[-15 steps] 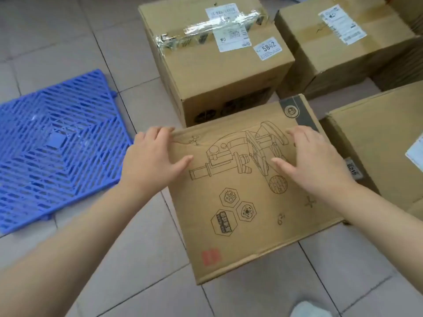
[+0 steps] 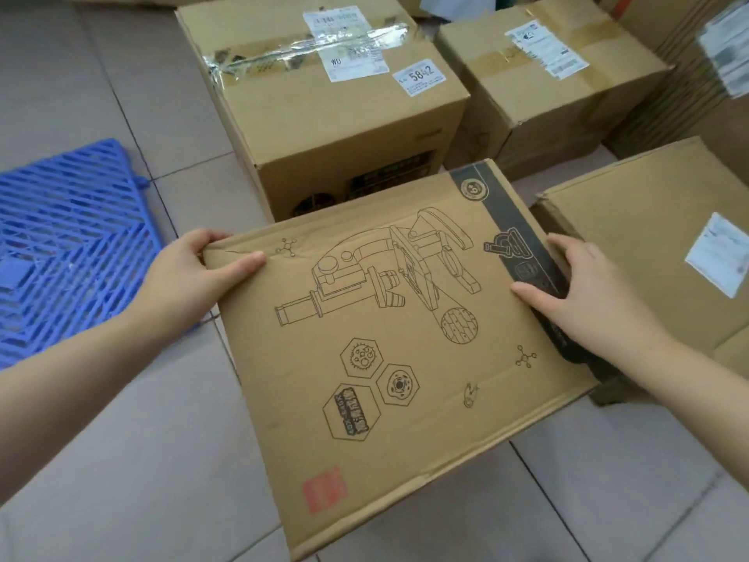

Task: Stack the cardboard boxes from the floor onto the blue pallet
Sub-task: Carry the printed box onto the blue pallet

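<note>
Both of your hands have slid outward from the printed top of the microscope box [image 2: 405,330] to its side edges since half a second ago. Your left hand [image 2: 190,273] now wraps the far-left corner, thumb lying flat on the top face and the other fingers curled out of sight over the edge. Your right hand [image 2: 583,294] clamps the right edge over the black printed strip, thumb on top and fingers down the side wall. So each grip is closed on this one box, one on either side. Whether the box has left the floor yet I cannot tell; its near edge looks raised toward you.

Around it, the taped box [image 2: 324,115] stands just behind, a second labelled box [image 2: 547,87] sits beyond that to the right, and a plain box [image 2: 648,221] lies just beside your right hand, close enough that your knuckles have little room.

As for progress, the blue pallet [image 2: 69,237] lies flat on the tiled floor [image 2: 142,460] to your left, and the part of it in view carries nothing. At least four boxes are off it, so the stacking looks barely begun. This box seems the first to go, and it will need a swing leftward past your left arm.
</note>
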